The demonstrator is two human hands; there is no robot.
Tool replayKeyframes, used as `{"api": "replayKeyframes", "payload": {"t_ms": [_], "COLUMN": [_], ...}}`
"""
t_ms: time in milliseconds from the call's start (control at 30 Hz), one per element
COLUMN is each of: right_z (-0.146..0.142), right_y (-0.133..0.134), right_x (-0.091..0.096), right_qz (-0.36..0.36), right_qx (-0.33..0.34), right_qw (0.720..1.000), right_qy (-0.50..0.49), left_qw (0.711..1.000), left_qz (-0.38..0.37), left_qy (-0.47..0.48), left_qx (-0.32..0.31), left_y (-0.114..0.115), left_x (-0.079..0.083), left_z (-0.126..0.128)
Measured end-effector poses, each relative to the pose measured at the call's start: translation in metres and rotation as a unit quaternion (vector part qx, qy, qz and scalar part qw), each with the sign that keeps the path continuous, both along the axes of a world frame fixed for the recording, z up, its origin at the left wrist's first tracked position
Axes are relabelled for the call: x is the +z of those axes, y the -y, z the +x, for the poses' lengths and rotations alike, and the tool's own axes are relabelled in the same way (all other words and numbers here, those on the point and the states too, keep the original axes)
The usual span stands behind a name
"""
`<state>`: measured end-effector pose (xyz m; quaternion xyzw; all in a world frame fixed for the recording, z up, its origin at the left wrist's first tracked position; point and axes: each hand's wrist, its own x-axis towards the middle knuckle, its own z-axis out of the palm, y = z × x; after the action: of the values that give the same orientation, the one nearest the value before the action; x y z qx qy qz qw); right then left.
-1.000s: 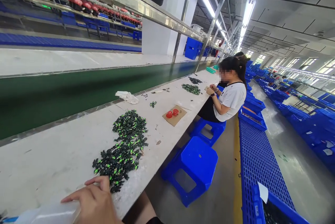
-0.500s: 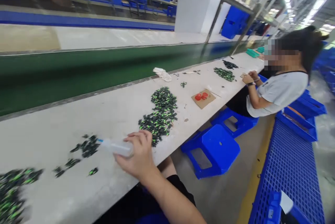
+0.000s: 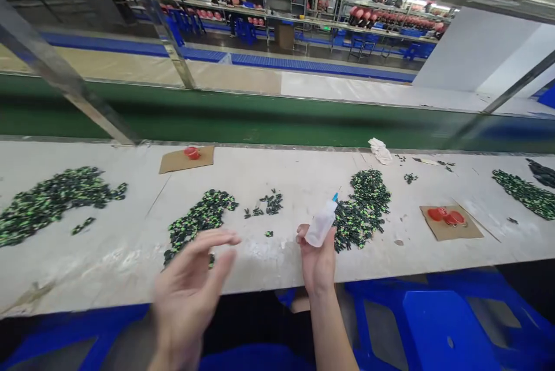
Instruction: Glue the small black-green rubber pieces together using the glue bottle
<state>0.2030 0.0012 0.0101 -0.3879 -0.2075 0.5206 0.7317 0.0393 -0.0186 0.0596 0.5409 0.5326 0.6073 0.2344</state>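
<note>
In my right hand (image 3: 318, 264) a translucent white squeeze bottle (image 3: 321, 225) leans with its thin blue-based needle tip (image 3: 335, 196) pointing up and away. My left hand (image 3: 195, 284) hovers over the front edge of the table, blurred by motion, thumb and fingers apart with nothing visible between them. Just beyond it lies a pile of small black-and-green parts (image 3: 202, 212). A larger pile of such parts (image 3: 362, 209) spreads to the right of the bottle. Between the piles are a few loose dark parts (image 3: 273, 203) and a single part (image 3: 269, 234).
Cardboard with a red cap-like piece (image 3: 192, 153) lies at the back left; another cardboard (image 3: 451, 232) with red pieces is at right. A crumpled white cloth (image 3: 380, 151) sits by the green barrier (image 3: 269, 119). Metal posts (image 3: 156, 18) rise behind. Blue stools (image 3: 442, 325) stand below the front edge.
My view has swung left, and the co-worker is out of sight. The bottle has gone from lying level over the table to tip-up in my right hand. My left hand has come into view.
</note>
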Motion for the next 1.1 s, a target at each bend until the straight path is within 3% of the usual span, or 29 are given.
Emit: {"api": "replayKeyframes", "payload": {"t_ms": [100, 200, 400, 667, 800, 900, 967, 1000, 1033, 1100], "right_z": [-0.013, -0.021, -0.032, -0.040, -0.019, 0.029, 0.074, 0.098, 0.122, 0.165], "right_y": [0.007, 0.012, 0.014, 0.026, 0.030, 0.020, 0.002, -0.011, -0.027, -0.065], "right_x": [0.018, 0.029, 0.028, 0.021, 0.011, 0.014, 0.026, 0.034, 0.042, 0.058], "right_qz": [0.000, 0.001, -0.022, -0.014, -0.045, -0.067, -0.082, -0.090, -0.106, -0.156], "right_qx": [0.092, 0.140, 0.140, 0.123, 0.136, 0.105, 0.015, -0.054, -0.113, -0.165], "right_qw": [0.996, 0.990, 0.990, 0.992, 0.986, 0.965, 0.927, 0.887, 0.831, 0.690], "right_qy": [-0.019, -0.009, 0.002, -0.024, 0.081, 0.229, 0.365, 0.449, 0.535, 0.687], "left_qw": [0.995, 0.990, 0.981, 0.951, 0.915, 0.915, 0.922, 0.923, 0.923, 0.918], "left_qz": [-0.015, -0.034, -0.048, -0.153, -0.199, -0.196, -0.189, -0.192, -0.198, -0.219], "left_qy": [-0.012, -0.005, 0.056, 0.093, 0.162, 0.208, 0.219, 0.222, 0.226, 0.236], "left_qx": [-0.100, -0.137, -0.180, -0.252, -0.311, -0.285, -0.258, -0.248, -0.241, -0.232], "left_y": [-0.014, -0.014, -0.010, -0.013, -0.019, -0.028, -0.036, -0.040, -0.043, -0.048], "left_x": [-0.010, -0.006, 0.005, -0.014, -0.017, -0.015, -0.014, -0.014, -0.015, -0.018], "left_z": [0.025, 0.041, 0.041, 0.040, 0.050, 0.054, 0.051, 0.049, 0.046, 0.041]}}
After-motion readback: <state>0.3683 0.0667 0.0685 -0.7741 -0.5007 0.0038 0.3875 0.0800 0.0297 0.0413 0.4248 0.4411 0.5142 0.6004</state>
